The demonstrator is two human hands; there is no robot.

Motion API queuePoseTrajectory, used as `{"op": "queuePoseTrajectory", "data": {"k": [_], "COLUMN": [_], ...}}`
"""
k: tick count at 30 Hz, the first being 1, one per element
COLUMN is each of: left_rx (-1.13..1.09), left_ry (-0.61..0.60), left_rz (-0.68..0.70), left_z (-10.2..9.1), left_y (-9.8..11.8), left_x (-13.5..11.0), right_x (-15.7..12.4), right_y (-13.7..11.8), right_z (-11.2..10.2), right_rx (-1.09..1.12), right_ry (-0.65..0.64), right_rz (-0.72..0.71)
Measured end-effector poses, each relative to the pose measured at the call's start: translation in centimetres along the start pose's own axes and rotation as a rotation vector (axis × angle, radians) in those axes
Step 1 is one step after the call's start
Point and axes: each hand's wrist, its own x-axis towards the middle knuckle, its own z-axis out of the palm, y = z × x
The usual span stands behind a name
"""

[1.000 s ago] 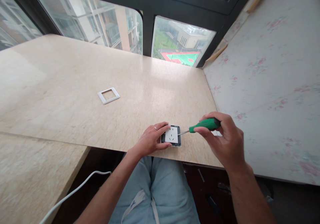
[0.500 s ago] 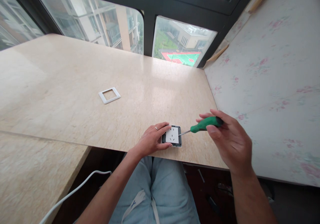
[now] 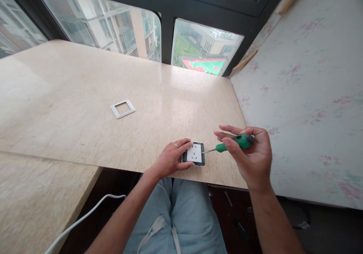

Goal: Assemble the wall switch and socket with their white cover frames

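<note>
A wall socket with a white face and a dark surround lies face up near the counter's front edge. My left hand grips it from the left, thumb along the near side and fingers along the far side. My right hand holds a screwdriver by its green and black handle, between thumb and index finger, with the other fingers stretched out. The screwdriver's metal tip meets the right side of the socket's surround. Farther left, a white socket cover frame lies flat on the counter.
The beige marble-patterned counter runs along a dark window frame. At right rises a wall with floral wallpaper. A white cable hangs at the lower left, near a second counter section. My legs are below the edge.
The screwdriver handle has turned, its black grip patch now facing up. My right hand has shifted left and its fingers have rolled round the handle. My left hand still holds the socket.
</note>
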Motion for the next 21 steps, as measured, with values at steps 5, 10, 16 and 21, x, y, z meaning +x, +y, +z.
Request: {"op": "queuePoseTrajectory", "data": {"k": [5,10,16,21], "left_rx": [-0.001,-0.005,-0.003,-0.002], "left_ry": [-0.004,-0.001,-0.021,-0.01], "left_rz": [-0.011,-0.005,-0.014,-0.006], "left_z": [0.1,0.1,0.0,0.0], "left_y": [-0.1,-0.1,0.0,-0.1], "left_x": [-0.1,-0.1,-0.1,-0.1], "right_x": [0.1,-0.4,-1.1,-0.9], "right_y": [0.5,0.4,-0.3,-0.8], "right_z": [0.6,0.7,-0.4,-0.7], "right_rx": [0.037,0.147,0.14,0.002], "right_ry": [0.071,0.037,-0.033,-0.05], "right_rz": [-0.041,0.024,0.026,-0.045]}}
